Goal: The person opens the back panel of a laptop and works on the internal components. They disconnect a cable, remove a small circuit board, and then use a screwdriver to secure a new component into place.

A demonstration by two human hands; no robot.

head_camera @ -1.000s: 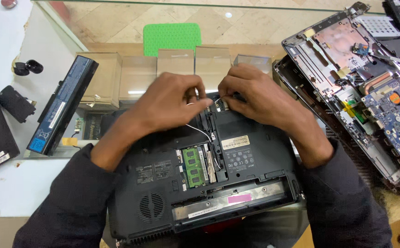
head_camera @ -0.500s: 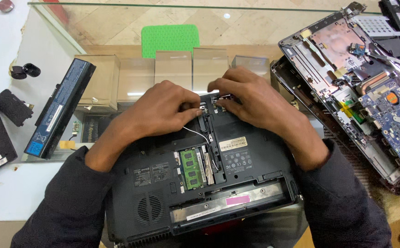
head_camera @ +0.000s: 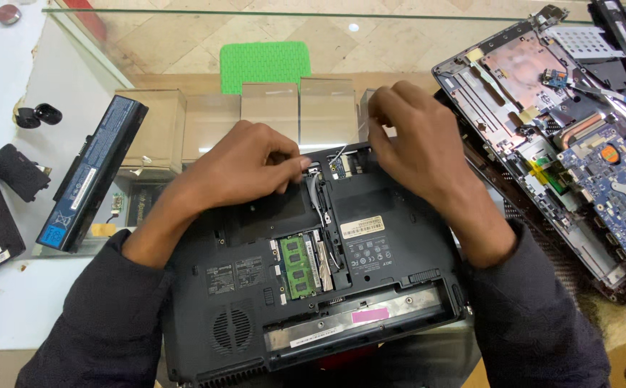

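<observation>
Matt black plastic on the upturned laptop base (head_camera: pixel 255 287), faintly scuffed. Glossy green circuit board on the memory module (head_camera: pixel 300 266). Clear, reflective glass for the desk (head_camera: pixel 148 43). Black plastic with a smooth sheen on the battery pack (head_camera: pixel 94 172). Dull copper and blue board in the opened laptop (head_camera: pixel 579 129). Plain brown cardboard boxes (head_camera: pixel 270 108), matt.

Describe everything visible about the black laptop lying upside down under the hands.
The black laptop lies bottom-up on the glass counter, its matte plastic base facing the camera. An access panel is off, exposing a green memory module and thin wires. The long battery bay along the near edge is empty, a pink sticker inside. A vent grille sits at the near left corner. The left hand rests on the base by the open compartment; the right hand pinches at the far edge.
</observation>
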